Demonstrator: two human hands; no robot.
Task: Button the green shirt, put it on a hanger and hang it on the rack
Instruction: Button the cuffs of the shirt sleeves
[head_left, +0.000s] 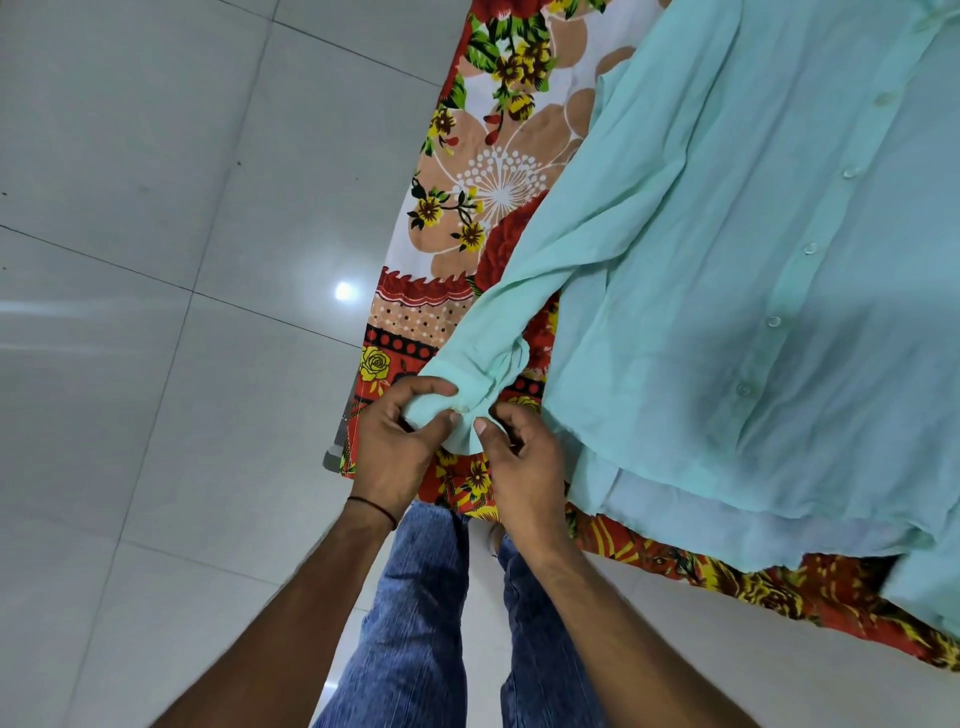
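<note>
- Green shirt (753, 270): lies flat, front up, on a floral-covered counter (498, 156); its collar end and far side are cut off by the frame edge.
- Placket: five buttons countable in a line; whether each is fastened is hard to make out.
- Sleeve (535, 291): one visible, running down to the counter's near corner; its cuff (462, 410) sits between both hands.
- Left hand (395, 447): fingers and thumb closed on the cuff edge, a small cuff button at the thumb tip.
- Right hand (524, 462): thumb and fingers pinched on the cuff's other flap, just beside the left.
- Beyond: jeans (415, 623) and tiled floor (156, 260).
</note>
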